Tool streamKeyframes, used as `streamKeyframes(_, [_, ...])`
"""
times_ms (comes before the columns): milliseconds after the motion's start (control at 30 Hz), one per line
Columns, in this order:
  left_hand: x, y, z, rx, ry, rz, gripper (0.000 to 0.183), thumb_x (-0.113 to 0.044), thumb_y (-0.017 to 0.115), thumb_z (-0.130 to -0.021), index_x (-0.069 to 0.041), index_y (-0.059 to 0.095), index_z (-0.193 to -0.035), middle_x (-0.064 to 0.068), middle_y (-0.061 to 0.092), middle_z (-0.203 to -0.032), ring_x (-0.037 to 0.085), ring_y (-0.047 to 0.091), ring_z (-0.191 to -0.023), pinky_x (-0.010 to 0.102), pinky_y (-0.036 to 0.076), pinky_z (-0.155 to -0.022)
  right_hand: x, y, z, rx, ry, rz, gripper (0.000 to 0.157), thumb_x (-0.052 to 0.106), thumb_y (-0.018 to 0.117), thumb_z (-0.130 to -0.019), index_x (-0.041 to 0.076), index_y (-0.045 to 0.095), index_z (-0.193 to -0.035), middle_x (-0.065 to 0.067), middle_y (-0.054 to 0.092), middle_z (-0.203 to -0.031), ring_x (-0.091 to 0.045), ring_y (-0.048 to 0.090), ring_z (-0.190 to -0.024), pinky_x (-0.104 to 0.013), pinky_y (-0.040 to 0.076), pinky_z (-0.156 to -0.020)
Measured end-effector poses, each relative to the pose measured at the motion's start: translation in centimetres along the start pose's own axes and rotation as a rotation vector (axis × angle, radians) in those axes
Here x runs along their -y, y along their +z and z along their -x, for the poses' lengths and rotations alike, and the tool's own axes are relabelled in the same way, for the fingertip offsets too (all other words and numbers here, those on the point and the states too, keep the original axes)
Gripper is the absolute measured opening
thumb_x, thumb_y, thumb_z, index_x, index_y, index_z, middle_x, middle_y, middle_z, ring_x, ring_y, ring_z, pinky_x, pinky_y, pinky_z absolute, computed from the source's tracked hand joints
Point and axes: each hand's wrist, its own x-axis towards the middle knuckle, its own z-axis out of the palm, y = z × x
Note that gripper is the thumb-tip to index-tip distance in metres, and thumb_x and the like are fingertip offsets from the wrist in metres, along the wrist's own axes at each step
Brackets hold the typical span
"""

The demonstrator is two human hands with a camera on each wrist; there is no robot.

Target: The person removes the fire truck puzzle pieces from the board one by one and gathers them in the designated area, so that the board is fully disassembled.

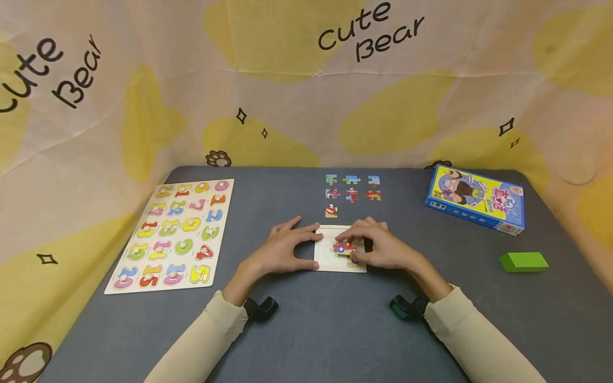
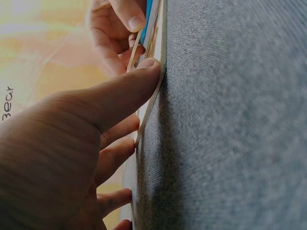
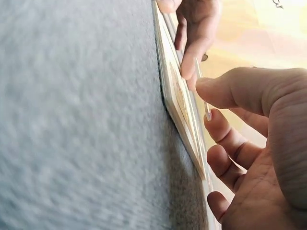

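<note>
A small white puzzle board [image 1: 328, 260] lies flat on the table in front of me. My left hand [image 1: 286, 249] touches its left side, the thumb near the lower corner and the other fingers, fairly straight, near the upper one. Over the board's right half, my right hand [image 1: 378, 246] pinches a jigsaw piece [image 1: 342, 248] printed in red and blue. In the right wrist view this piece [image 3: 203, 91] shows as a thin edge between thumb and fingers, raised off the board [image 3: 175, 81]. The fingers hide part of its picture.
Beyond the board, several loose jigsaw pieces [image 1: 351, 194] lie in rows. A number peg board [image 1: 167, 234] lies at the left. At the right are a blue and yellow card box [image 1: 475, 199] and a green block [image 1: 524, 262]. A patterned cloth [image 1: 287, 122] hangs behind the table.
</note>
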Motion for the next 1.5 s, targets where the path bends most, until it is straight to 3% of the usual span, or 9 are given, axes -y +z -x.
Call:
streamKeyframes(233, [-0.1, 0.2, 0.0, 0.001, 0.003, 0.01, 0.067, -0.046, 0.08, -0.085, -0.026, 0.058, -0.146, -0.005, 0.039, -0.164, 0.039, 0.015, -0.158, 0.063, 0.015, -0.121, -1.2, -1.0, 0.3, -0.038, 0.059, -0.051, 0.04, 0.012, 0.078, -0.087, 0.018, 0.072, -0.126, 0.003, 0.065, -0.099, -0.021, 0.046, -0.094, -0.041, 0.022, -0.08])
streamKeyframes(433, [-0.1, 0.5, 0.1, -0.004, 0.002, 0.017, 0.067, -0.045, 0.081, -0.085, -0.025, 0.059, -0.145, -0.005, 0.04, -0.163, 0.039, 0.015, -0.158, 0.062, 0.015, -0.121, -2.6, -1.8, 0.0, -0.07, 0.135, -0.011, 0.039, 0.014, 0.078, -0.088, 0.02, 0.072, -0.126, 0.0, 0.065, -0.104, -0.021, 0.048, -0.098, -0.042, 0.022, -0.082])
streamKeyframes(900, [0.0, 0.8, 0.1, -0.002, 0.015, 0.018, 0.066, -0.045, 0.081, -0.085, -0.025, 0.059, -0.145, -0.004, 0.041, -0.163, 0.04, 0.016, -0.158, 0.063, 0.016, -0.12, -4.6, -2.9, -1.9, -0.088, 0.186, 0.02, 0.038, 0.008, 0.073, -0.09, 0.016, 0.072, -0.126, -0.005, 0.07, -0.113, -0.024, 0.048, -0.097, -0.041, 0.022, -0.082])
streamKeyframes(1167, [0.0, 0.7, 0.2, -0.007, 0.011, 0.012, 0.066, -0.045, 0.081, -0.085, -0.025, 0.06, -0.144, -0.005, 0.041, -0.163, 0.039, 0.017, -0.158, 0.061, 0.017, -0.12, -4.9, -2.8, -2.8, -0.091, 0.201, 0.049, 0.039, 0.008, 0.071, -0.09, 0.015, 0.071, -0.128, -0.008, 0.066, -0.109, -0.026, 0.043, -0.097, -0.045, 0.019, -0.081])
streamKeyframes(1367, [0.0, 0.5, 0.2, -0.011, 0.01, 0.01, 0.067, -0.045, 0.081, -0.085, -0.025, 0.059, -0.145, -0.004, 0.04, -0.163, 0.04, 0.016, -0.158, 0.062, 0.017, -0.12, -4.9, -2.7, -2.6, -0.158, 0.205, 0.047, 0.036, 0.013, 0.076, -0.089, 0.013, 0.072, -0.125, -0.012, 0.067, -0.118, -0.028, 0.045, -0.1, -0.048, 0.02, -0.085])
streamKeyframes(1500, [0.0, 0.3, 0.2, -0.015, 0.007, 0.01, 0.066, -0.044, 0.081, -0.085, -0.025, 0.059, -0.145, -0.005, 0.04, -0.163, 0.039, 0.016, -0.158, 0.062, 0.016, -0.121, -5.0, -2.6, -2.4, -0.222, 0.232, 0.057, 0.031, 0.018, 0.08, -0.088, 0.011, 0.074, -0.117, -0.013, 0.066, -0.113, -0.028, 0.043, -0.099, -0.05, 0.018, -0.085])
